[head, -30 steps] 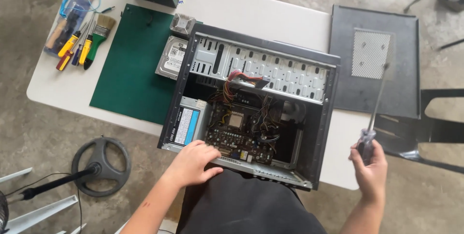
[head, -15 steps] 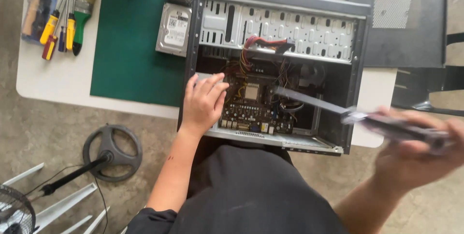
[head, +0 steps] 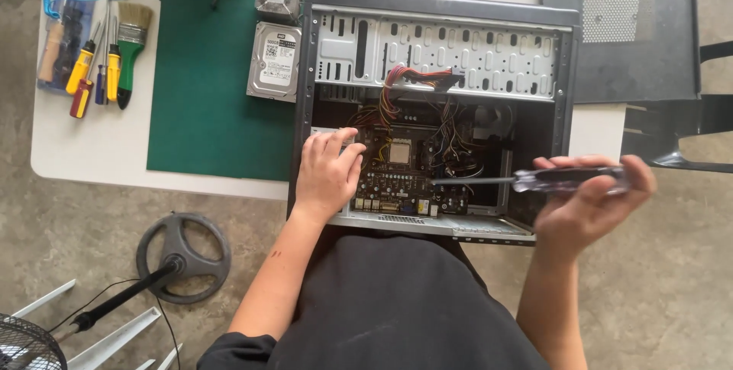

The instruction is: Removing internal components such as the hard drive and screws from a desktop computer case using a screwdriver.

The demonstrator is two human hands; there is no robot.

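The computer case lies open on its side on the white table, motherboard exposed. Your left hand rests flat on the board's left edge, fingers loosely spread, gripping nothing; your right hand closes around one screwdriver, tip over the board

One head-worn view looks steeply down, fairly near, over the open computer case; edges perhaps blurred.

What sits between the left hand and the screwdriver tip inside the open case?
Head view: the dark circuit board, between the left hand and the clear-handled screwdriver in the right hand.
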